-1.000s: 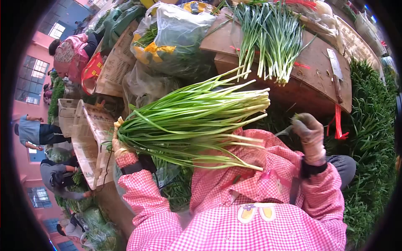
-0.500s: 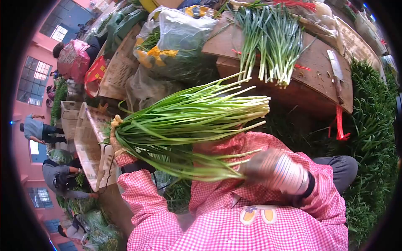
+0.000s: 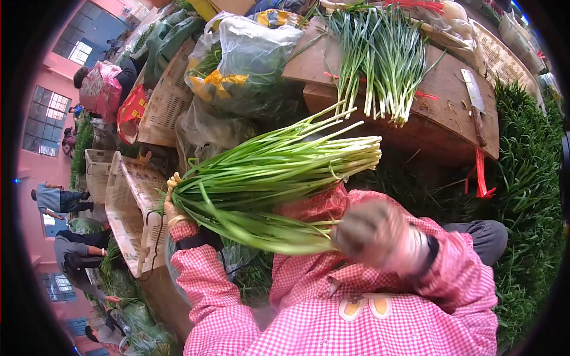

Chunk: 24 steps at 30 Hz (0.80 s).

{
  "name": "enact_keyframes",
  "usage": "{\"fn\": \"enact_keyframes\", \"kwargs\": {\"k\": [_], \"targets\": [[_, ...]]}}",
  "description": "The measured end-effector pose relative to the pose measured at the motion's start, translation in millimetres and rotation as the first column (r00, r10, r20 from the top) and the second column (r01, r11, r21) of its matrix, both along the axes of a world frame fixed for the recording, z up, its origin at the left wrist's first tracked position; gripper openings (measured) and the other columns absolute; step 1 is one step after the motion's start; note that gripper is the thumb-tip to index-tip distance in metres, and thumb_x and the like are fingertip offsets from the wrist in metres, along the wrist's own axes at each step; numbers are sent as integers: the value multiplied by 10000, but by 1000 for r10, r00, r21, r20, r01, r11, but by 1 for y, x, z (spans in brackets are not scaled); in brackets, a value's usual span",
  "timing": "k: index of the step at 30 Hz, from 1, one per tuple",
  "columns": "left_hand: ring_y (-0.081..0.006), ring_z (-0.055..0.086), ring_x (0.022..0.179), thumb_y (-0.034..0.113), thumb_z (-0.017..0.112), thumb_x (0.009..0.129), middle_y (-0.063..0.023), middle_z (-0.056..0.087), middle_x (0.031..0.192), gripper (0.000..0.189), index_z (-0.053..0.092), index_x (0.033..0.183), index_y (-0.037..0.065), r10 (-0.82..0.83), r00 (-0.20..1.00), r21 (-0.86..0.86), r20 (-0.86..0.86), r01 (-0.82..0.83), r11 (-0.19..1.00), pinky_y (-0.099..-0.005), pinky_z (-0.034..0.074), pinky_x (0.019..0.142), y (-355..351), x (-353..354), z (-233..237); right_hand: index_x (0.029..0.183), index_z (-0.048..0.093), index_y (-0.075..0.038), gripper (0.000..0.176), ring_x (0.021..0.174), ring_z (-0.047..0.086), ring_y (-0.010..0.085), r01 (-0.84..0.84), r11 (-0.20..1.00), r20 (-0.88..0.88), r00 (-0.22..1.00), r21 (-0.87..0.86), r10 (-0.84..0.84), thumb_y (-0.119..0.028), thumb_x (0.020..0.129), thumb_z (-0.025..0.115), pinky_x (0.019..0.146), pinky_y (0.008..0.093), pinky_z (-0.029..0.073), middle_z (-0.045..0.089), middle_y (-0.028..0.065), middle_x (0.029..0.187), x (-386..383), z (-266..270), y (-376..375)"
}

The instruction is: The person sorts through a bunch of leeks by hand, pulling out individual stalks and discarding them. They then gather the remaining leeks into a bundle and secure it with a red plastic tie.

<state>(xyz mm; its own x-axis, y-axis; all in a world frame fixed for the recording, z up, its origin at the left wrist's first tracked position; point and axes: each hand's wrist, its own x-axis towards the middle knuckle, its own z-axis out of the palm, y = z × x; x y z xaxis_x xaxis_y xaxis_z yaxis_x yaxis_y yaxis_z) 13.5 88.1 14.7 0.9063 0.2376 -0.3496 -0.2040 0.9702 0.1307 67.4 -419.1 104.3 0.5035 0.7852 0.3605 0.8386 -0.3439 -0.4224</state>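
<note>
My left hand [image 3: 172, 204] is closed around the leafy end of a large bunch of garlic chives [image 3: 279, 169], which lies sideways across the front of my body. The pale stem ends point right. A few strands hang lower than the rest and run to my right hand [image 3: 377, 234]. That hand is blurred by motion, but its fingers are curled around the stem ends of those strands. More garlic chives [image 3: 380, 65] lie on a brown wooden board [image 3: 442, 121] ahead, beside a cleaver [image 3: 473, 95] with a dark handle.
Red ties [image 3: 484, 178] hang off the board's edge. Loose greens [image 3: 528, 196] are heaped at the right. Plastic crates [image 3: 133, 207] and a clear bag of greens [image 3: 255, 65] stand at left and ahead. Other people [image 3: 77, 255] bend over greens at the far left.
My right hand has risen slightly with the lower strands. My left hand and the bunch's leafy end have shifted a little to the right.
</note>
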Motion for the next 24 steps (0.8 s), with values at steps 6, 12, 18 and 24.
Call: {"fn": "enact_keyframes", "kwargs": {"k": [6,12,18,24], "targets": [[-168,580,1019,180,609,850,-56,628,1122,314,604,1153,96,-8,1000,231,-9,10,973,-377,401,979,-8,0,-15,971,628,-53,304,806,592,231,-154,949,-458,847,274,270,-285,779,664,713,320,468,618,74,867,11,-7,-28],[-165,603,988,117,613,819,-76,628,1122,313,602,1124,48,53,999,273,-5,-50,961,-356,443,947,-11,8,-10,1072,610,-42,359,731,568,88,583,792,-970,-24,182,241,-217,778,718,617,232,452,638,5,878,48,-52,-1],[-207,523,1121,153,550,874,-89,564,1222,366,536,1232,79,42,997,57,61,-46,997,-406,348,1031,18,-2,-23,1012,623,-69,258,657,578,73,746,630,-874,-140,215,465,-170,789,701,545,196,455,641,-9,838,34,-65,20],[-238,537,1098,205,532,889,-96,574,1202,351,550,1225,102,-25,998,157,50,17,987,-446,356,1015,1,0,-24,891,639,-38,97,614,534,80,299,771,-820,322,562,473,-33,800,609,530,219,438,592,-10,740,26,-63,-7]]}}
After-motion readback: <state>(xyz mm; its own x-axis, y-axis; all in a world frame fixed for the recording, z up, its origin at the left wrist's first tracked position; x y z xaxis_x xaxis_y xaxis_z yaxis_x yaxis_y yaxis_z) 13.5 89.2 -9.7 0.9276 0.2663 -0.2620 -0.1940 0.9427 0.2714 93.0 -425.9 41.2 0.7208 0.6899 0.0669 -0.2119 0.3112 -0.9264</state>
